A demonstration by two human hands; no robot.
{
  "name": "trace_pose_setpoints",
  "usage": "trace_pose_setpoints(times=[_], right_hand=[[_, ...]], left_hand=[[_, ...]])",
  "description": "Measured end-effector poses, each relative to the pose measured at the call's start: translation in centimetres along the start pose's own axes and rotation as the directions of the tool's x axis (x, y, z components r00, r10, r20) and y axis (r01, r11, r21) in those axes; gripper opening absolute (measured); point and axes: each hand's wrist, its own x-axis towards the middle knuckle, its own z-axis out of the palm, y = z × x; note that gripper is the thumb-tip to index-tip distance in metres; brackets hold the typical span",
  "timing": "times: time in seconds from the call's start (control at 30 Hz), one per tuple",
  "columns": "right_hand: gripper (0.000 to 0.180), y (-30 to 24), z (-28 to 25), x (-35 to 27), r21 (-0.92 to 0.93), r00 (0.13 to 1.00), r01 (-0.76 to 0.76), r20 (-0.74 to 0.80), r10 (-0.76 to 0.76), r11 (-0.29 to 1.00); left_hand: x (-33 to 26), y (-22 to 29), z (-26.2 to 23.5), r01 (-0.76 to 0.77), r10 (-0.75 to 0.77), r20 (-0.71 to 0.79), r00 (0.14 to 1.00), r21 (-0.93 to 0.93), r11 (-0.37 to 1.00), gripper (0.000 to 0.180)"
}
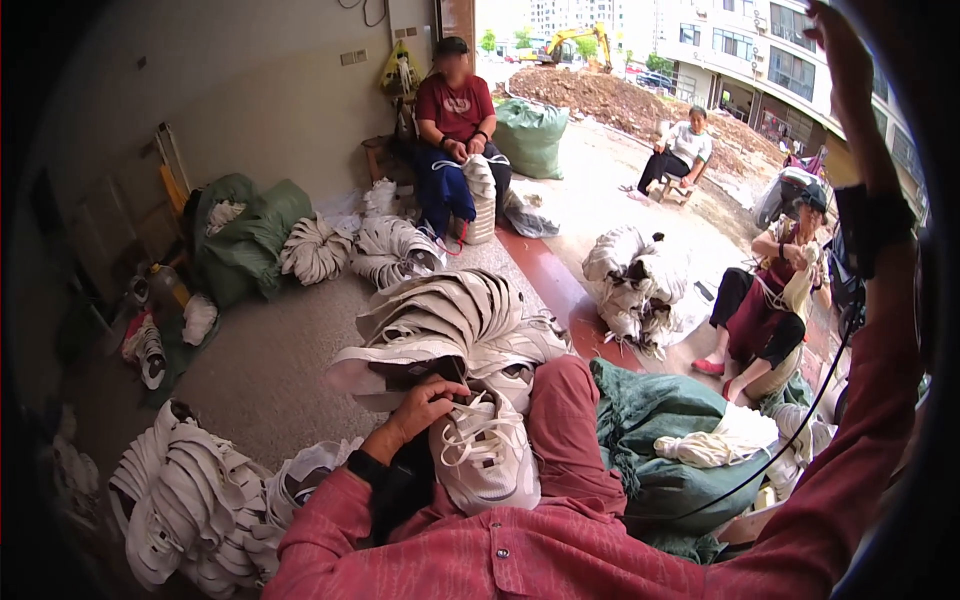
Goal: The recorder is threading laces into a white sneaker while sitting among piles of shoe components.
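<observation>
A white shoe upper (pixel 485 450) with loosely threaded laces lies across my lap, its toe toward me. My left hand (pixel 425 405) is closed at its collar, the fingers pinching the edge beside the laces. My right hand (pixel 842 55) is raised high at the upper right, far from the shoe upper. Its fingers look drawn together near the frame's top edge, and anything thin between them is too small to make out. Just beyond my left hand, a fanned row of nested white shoe uppers (pixel 440 315) rests against my knees.
More shoe uppers (pixel 185 490) are heaped at my left. A green sack (pixel 660 430) with a bundle of white laces (pixel 720 437) stands by my right leg. A black cable (pixel 800 425) hangs along my right arm. Several people sit ahead, one beside a green bag (pixel 530 135).
</observation>
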Motion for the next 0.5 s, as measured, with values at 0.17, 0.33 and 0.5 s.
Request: trace_pose_setpoints(times=[0.17,0.33,0.5], right_hand=[[0.022,3.4,2.2,-7.8,-0.021,0.775,-0.427,0.506,0.378,0.904],[0.019,2.0,2.6,-20.7,-0.071,0.131,-0.431,0.981,0.14,0.899],[0.044,-1.7,3.0,-29.8,-0.178,-0.472,0.063,0.861,0.186,0.982]], left_hand=[[-0.1,-1.4,0.0,0.006,-0.006,0.012,1.0,-0.007,1.0,0.032],[0.2,-0.9,0.0,0.003,-0.003,0.029,1.0,0.004,1.0,0.033],[0.1,-0.9,-0.2,0.057,-0.054,0.062,0.997,-0.043,0.997,0.035]])
